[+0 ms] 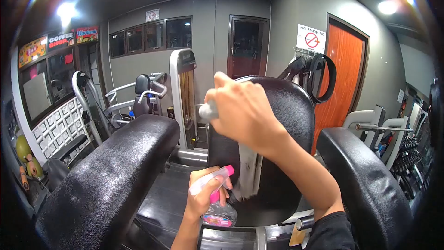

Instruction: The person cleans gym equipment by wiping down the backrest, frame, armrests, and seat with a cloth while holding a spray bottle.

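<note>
My left hand (203,193) is wrapped around a clear spray bottle (221,213) with a pink nozzle and collar, low in front of a black padded backrest (289,111). Higher up, my right hand (240,109) is closed in a fist in front of the backrest's upper part. A grey end pokes out at the left of that fist. Below it, a grey-white cloth (249,171) hangs against the pad, its upper part hidden behind my hand and wrist. The bottle's nozzle points right, towards the cloth.
Black padded arms flank me, one at left (115,176) and one at right (365,180). Behind stand a weight-stack machine (178,97) and other gym equipment. Dark belts (330,78) hang beside an orange door (344,69). A dumbbell rack (407,153) is at far right.
</note>
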`<state>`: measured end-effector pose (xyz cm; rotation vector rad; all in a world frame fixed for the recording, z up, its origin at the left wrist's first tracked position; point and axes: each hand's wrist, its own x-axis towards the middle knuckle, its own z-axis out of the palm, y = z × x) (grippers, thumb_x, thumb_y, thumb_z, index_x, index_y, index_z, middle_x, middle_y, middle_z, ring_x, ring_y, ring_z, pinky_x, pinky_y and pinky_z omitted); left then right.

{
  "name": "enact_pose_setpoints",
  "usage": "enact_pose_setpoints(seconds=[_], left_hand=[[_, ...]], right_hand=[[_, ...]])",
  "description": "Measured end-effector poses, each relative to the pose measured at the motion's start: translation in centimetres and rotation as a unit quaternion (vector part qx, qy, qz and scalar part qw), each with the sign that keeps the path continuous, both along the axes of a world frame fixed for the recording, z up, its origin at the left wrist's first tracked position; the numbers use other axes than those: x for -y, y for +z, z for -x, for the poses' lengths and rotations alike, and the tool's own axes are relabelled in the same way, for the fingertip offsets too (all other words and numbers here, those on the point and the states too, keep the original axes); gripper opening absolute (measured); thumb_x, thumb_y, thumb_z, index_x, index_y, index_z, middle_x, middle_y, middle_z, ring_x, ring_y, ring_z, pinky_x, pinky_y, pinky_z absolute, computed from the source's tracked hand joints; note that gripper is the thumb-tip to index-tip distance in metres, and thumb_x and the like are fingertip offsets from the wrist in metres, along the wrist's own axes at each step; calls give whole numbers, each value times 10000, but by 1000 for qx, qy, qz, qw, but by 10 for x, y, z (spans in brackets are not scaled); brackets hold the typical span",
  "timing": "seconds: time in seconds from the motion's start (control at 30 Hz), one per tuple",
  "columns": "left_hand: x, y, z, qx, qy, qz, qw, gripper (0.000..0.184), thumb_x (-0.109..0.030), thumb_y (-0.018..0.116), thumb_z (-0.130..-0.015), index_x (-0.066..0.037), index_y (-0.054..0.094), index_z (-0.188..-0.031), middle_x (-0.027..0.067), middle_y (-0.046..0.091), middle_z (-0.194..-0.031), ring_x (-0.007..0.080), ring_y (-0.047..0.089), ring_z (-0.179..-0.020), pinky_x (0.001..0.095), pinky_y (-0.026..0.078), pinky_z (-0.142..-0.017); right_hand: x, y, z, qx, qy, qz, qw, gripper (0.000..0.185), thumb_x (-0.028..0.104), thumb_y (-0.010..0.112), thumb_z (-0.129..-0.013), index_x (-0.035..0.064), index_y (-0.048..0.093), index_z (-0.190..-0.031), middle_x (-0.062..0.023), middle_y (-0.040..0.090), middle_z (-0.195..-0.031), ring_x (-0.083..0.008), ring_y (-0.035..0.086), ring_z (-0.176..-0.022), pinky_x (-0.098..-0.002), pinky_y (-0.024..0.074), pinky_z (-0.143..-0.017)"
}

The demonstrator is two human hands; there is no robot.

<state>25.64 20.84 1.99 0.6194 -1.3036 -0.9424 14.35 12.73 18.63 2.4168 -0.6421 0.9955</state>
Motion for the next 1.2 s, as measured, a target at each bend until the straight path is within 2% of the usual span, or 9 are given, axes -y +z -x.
enact_pose_setpoints(seconds=[0.3,0.37,0.4,0.47,0.67,0.83,1.0,1.07,1.2], left_hand=[[3,3,-5,-7,-1,11,1000,350,-202,524,-886,96,598,-718,138,601,-628,191,593,-425,283,509,-483],[4,6,-8,59,17,90,994,320,-158,507,-868,101,581,-696,148,595,-624,195,593,-423,279,508,-476],[5,4,-8,59,17,90,994,320,-158,507,-868,101,581,-696,148,595,-624,195,593,-423,279,508,-476],[8,-1,-9,50,6,84,995,293,-126,492,-867,98,574,-696,154,609,-647,197,593,-422,279,504,-479],[1,6,0,-14,2,1,1000,262,-101,485,-863,83,579,-703,141,604,-614,195,596,-429,285,496,-490],[3,0,-5,29,53,61,996,264,-117,502,-868,79,602,-721,125,602,-613,189,592,-430,282,503,-509],[10,-14,-9,119,125,95,980,289,-155,521,-890,82,618,-755,106,605,-623,178,585,-432,283,502,-507],[-1,7,0,-5,10,7,1000,321,-194,526,-910,82,616,-773,101,611,-638,174,582,-433,287,508,-505],[2,4,-2,-4,-8,-4,1000,356,-246,535,-923,82,649,-845,127,636,-668,186,597,-438,294,528,-521]], right_hand=[[-16,15,-63,-339,-164,-32,926,107,146,750,-695,73,732,-771,-115,696,-829,-219,703,-817,-344,533,-692],[-14,15,-65,-404,-173,-18,898,224,222,766,-738,177,782,-957,45,728,-848,-122,709,-799,-300,509,-502],[-13,17,-63,-404,-173,-18,898,224,222,766,-738,177,782,-957,45,728,-848,-122,709,-799,-300,509,-502],[-10,25,-55,-291,-149,-52,944,125,160,746,-685,67,730,-767,-132,718,-818,-249,718,-795,-351,543,-685],[-9,36,-60,-331,-197,19,923,98,186,729,-745,106,740,-800,-74,722,-847,-211,711,-859,-326,525,-736],[-22,-12,-69,-414,-141,-89,895,135,192,734,-749,97,748,-843,-88,712,-889,-234,706,-874,-341,525,-733],[-10,16,-6,-168,-62,18,984,180,118,698,-712,105,748,-885,-90,648,-966,-280,692,-827,-398,545,-703],[-2,14,19,-74,15,6,997,250,87,699,-664,139,750,-904,-77,624,-934,-287,680,-808,-382,542,-688],[-10,-29,36,-88,79,-8,993,339,80,727,-622,193,748,-941,-50,608,-984,-258,688,-877,-376,563,-765]])
